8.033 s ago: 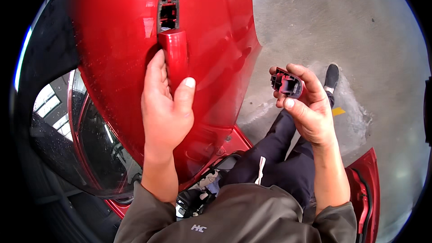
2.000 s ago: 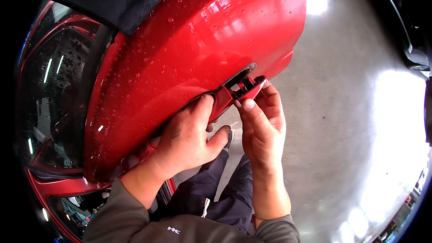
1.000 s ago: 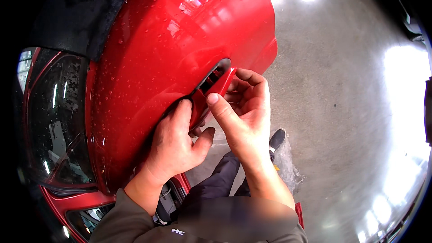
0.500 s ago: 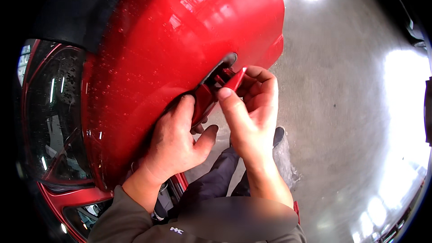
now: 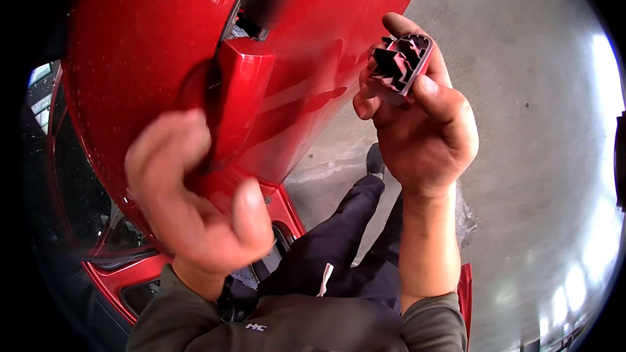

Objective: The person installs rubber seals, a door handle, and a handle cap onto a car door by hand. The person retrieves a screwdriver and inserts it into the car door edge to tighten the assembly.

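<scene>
Between the thumb and fingers of my right hand [image 5: 427,137] is a small red door handle cap [image 5: 422,68], its hollow dark underside with ribs turned up toward me. It is held away from the car, over the floor side. My left hand [image 5: 202,208], smeared by motion, hovers in front of the door with thumb and fingers apart and nothing in them. Just beyond its fingers, the red door handle [image 5: 246,85] still sits on the red car door [image 5: 143,45]. At the handle's far end an opening [image 5: 249,25] with dark parts inside shows in the door.
The car's side window [image 5: 81,189] is at the left, with drops on the red paint. A red sill [image 5: 283,208] shows beside my legs [image 5: 332,228]. Grey concrete floor [image 5: 515,156] lies to the right, with bright reflections at the far right.
My right hand has drawn the cap off the handle's end and moved right, turning its underside up. My left hand has let go of the handle and pulled back. The view has shifted.
</scene>
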Action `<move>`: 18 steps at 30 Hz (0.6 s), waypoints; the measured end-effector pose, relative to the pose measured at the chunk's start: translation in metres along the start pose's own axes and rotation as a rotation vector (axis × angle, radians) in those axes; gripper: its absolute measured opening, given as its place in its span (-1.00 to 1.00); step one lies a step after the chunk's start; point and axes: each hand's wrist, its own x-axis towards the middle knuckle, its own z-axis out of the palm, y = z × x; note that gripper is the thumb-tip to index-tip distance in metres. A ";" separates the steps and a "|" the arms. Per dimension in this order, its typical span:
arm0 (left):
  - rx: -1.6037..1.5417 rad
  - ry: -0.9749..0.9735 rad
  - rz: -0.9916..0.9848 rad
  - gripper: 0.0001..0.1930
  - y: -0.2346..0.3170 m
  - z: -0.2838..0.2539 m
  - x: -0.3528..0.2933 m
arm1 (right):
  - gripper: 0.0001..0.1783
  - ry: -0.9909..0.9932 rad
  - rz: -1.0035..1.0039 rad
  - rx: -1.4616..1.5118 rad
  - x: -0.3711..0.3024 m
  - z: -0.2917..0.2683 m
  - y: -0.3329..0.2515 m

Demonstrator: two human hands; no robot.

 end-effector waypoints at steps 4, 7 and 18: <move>-0.265 -0.148 -0.007 -0.30 0.030 0.020 0.002 | -0.18 0.034 -0.014 -0.072 -0.009 -0.003 -0.010; -0.507 -0.057 -0.175 -0.21 0.040 0.068 0.014 | -0.10 0.059 -0.028 -0.148 -0.016 -0.006 -0.020; -0.444 0.132 -0.318 -0.24 0.047 0.101 0.049 | -0.12 0.113 -0.045 -0.106 -0.022 -0.016 -0.033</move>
